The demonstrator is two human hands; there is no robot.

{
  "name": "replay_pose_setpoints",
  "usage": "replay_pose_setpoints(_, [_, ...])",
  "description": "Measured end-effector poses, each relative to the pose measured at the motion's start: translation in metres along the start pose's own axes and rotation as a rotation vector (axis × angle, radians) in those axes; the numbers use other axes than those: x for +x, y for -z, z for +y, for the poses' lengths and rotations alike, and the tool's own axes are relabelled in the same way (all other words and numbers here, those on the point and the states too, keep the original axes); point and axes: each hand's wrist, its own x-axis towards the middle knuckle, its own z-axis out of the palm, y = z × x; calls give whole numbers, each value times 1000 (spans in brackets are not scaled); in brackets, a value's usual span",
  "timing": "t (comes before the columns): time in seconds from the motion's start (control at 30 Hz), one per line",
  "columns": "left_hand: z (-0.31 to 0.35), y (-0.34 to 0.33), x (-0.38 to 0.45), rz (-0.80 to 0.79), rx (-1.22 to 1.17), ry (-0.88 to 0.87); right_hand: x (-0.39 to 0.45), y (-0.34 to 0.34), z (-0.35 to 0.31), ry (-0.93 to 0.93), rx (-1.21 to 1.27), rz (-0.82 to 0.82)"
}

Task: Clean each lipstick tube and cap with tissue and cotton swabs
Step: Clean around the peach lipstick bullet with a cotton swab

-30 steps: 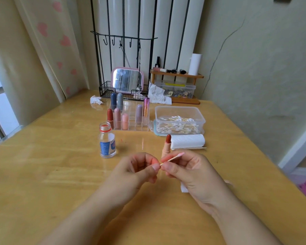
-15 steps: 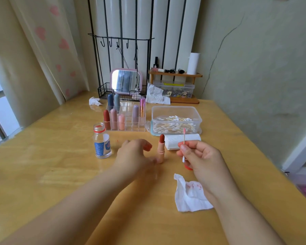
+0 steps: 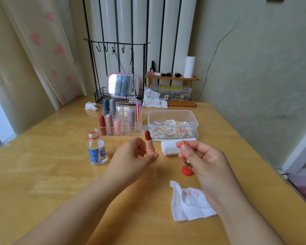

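Lipstick (image 3: 149, 144) now in left hand (image 3: 131, 160)

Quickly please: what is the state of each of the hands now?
Left hand: closed, holding the uncapped lipstick tube upright.
Right hand: closed, pinching a cotton swab.

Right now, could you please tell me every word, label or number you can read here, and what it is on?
No text can be read.
Small clear glass bottle with the blue and white label: print is there, too blurred to read.
White tissue with red smears: lipstick marks, not writing.
Clear storage box under the wooden shelf: yellow strip, nothing readable.
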Motion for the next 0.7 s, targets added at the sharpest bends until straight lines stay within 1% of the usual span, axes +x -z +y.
replay_pose_setpoints(0.13, [1,20,-15,-18,-288,-59,-8,-8,-10,79,-12,-64])
replay_pose_setpoints(0.23, [0,25,-23,-47,-483,-83,-13,-14,-22,149,-66,-56])
replay_pose_setpoints(0.33, [-1,27,-30,-95,-597,-101,-14,-17,-35,248,-212,-84])
replay_pose_setpoints(0.43, [-1,29,-35,-141,-664,-117,-11,-19,-44,303,-323,-117])
replay_pose_setpoints(0.57, [1,29,-39,-209,-839,-54,-2,-28,-44,349,-301,-111])
replay_pose_setpoints(0.7, [2,28,-40,-240,-1018,62,-3,-27,-26,385,-236,-118])
